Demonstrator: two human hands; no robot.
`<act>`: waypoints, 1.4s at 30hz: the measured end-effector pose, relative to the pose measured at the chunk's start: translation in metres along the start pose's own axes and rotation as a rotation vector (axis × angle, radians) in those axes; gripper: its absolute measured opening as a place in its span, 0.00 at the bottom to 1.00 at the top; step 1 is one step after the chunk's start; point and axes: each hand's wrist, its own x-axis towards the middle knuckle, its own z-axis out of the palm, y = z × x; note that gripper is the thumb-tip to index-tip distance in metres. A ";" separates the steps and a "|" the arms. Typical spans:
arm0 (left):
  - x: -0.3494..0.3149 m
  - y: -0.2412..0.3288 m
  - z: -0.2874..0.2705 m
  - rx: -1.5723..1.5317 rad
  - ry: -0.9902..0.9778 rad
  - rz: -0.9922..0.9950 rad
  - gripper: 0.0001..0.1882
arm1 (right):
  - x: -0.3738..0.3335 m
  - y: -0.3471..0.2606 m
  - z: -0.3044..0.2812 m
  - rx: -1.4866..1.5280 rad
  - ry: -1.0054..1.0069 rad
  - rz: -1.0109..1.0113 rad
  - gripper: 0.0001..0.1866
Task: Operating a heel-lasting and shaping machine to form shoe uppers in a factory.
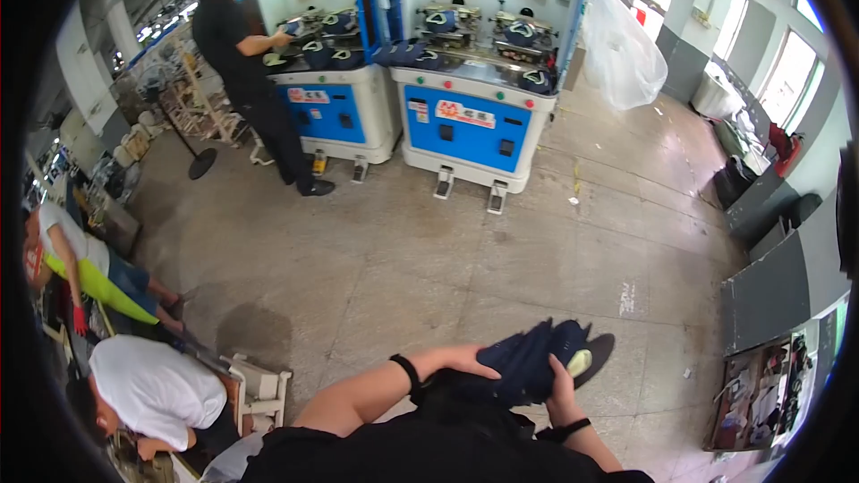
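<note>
Close against my body, I carry a nested stack of navy caps point(523, 362). A dark brim sticks out on its right side, beside a pale yellow-green patch on the front of the end cap. My left hand point(463, 360) grips the left end of the stack, thumb on top and the other fingers mostly hidden under the fabric. At the right end, near the patch, my right hand point(562, 386) is closed on the caps with its thumb up along the front. Dark bands circle both my wrists.
Ahead stand two blue-and-white machines point(474, 125) with caps on their forms and ledges, and foot pedals point(445, 181) below. A person in black point(234, 45) works at the left one. Seated workers point(157, 385) are at lower left; a shelf point(756, 394) is at right.
</note>
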 end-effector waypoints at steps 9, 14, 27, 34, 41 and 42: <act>0.084 0.078 -0.278 0.329 0.402 0.004 0.53 | 0.236 -0.134 0.178 -0.006 -0.017 -0.070 0.27; 0.060 0.128 -0.409 0.324 0.627 0.073 0.51 | 0.323 -0.188 0.307 -0.128 -0.108 -0.224 0.28; 0.121 0.192 -0.788 0.568 0.580 0.252 0.47 | 0.535 -0.274 0.523 -0.152 -0.371 -0.494 0.35; 0.228 0.230 -0.916 0.789 0.353 0.223 0.44 | 0.647 -0.278 0.578 -0.080 0.106 -0.571 0.37; 0.320 0.224 -1.040 0.633 0.200 0.152 0.49 | 0.739 -0.318 0.629 0.006 0.057 -0.437 0.41; 0.332 0.221 -1.052 0.663 0.161 0.119 0.50 | 0.757 -0.320 0.628 -0.043 0.036 -0.386 0.46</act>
